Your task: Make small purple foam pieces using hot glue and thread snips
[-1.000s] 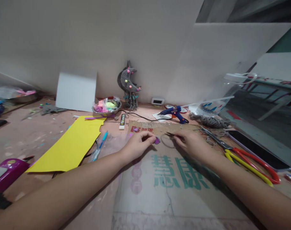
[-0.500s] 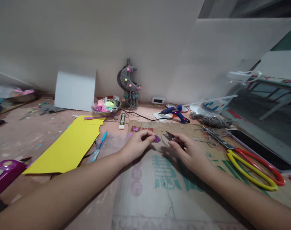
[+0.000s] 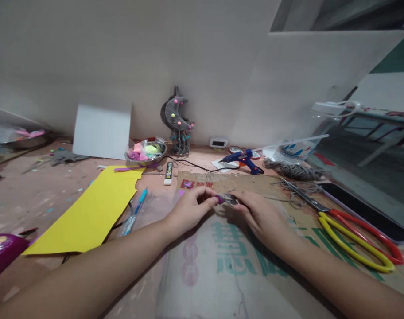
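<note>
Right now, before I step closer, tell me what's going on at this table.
A person is working with both hands over a flattened cardboard sheet. The left hand pinches a small purple piece between thumb and fingertips. The right hand holds small metal snips, their tips meeting the purple piece. Large scissors with red and yellow handles lie to the right, a yellow paper sheet lies to the left, and a blue glue gun sits farther back near the wall.

Single head cam, faces forward-down over desk (image 3: 39, 195) toward back wall (image 3: 122, 53); left hand (image 3: 188, 208), right hand (image 3: 258, 215) close, mid-frame; wide-angle.
</note>
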Demonstrator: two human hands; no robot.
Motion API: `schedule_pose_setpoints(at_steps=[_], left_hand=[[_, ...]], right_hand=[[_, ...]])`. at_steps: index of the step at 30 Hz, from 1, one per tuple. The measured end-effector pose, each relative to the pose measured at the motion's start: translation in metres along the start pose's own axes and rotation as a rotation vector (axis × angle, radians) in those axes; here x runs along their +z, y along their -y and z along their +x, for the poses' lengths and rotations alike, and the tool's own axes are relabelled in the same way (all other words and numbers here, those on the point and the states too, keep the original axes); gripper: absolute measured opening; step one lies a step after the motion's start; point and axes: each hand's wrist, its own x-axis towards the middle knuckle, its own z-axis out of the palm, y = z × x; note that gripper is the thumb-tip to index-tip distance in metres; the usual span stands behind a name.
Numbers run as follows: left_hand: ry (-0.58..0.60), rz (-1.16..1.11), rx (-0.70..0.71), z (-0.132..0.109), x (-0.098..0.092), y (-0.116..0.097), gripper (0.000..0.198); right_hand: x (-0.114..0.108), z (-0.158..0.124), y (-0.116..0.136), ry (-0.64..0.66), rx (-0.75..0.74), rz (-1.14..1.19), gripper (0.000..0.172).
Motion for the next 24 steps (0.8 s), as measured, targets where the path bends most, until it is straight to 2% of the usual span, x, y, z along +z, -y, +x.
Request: schedule_pose_setpoints(at_steps=[5, 11, 24], left_hand=[[0.002, 0.015, -0.011, -0.0005, -0.0003, -0.0034, 0.017], [0.011, 0.031, -0.003, -0.0004, -0.0001, -0.0047, 0.015], [0.025, -0.028, -0.010, 0.0000, -0.0001, -0.0037, 0.016]], right_hand=[[-0.0035, 0.0020, 0.0036, 0.040, -0.031, -0.048, 0.026], [-0.0026, 0.0038, 0.0029, 0.023, -0.079, -0.109, 0.024], [-0.0019, 0.0044, 0.0052, -0.013, -0.070, -0.001, 0.026]])
